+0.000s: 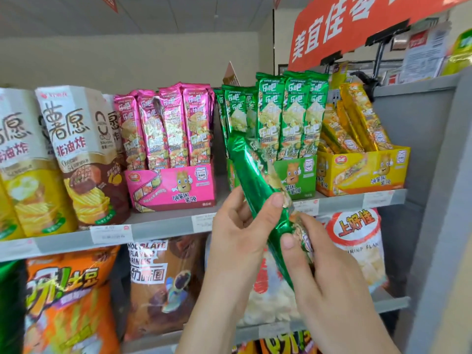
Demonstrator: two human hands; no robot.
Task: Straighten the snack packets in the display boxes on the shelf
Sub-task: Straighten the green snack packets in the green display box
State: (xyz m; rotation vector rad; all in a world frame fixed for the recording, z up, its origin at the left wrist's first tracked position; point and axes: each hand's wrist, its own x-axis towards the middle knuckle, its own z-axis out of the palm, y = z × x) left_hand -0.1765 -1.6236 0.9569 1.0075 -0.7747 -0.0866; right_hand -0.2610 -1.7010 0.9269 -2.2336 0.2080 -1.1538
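A long green snack packet (251, 175) is out of its box and tilted, top leaning left, in front of the green display box (296, 177). My left hand (240, 226) grips its middle with the thumb across the front. My right hand (324, 267) pinches its lower end. Several green packets (293, 118) stand upright in the green box. To the left, a pink display box (171, 187) holds upright pink packets (163, 129). To the right, a yellow display box (362, 172) holds yellow packets (357, 118) leaning left.
Tall chip cartons (76, 154) stand on the same shelf (163, 226) at the left. Big snack bags (158, 290) fill the shelf below. A grey side panel (434, 200) closes the shelf on the right, and a red banner (357, 24) hangs above.
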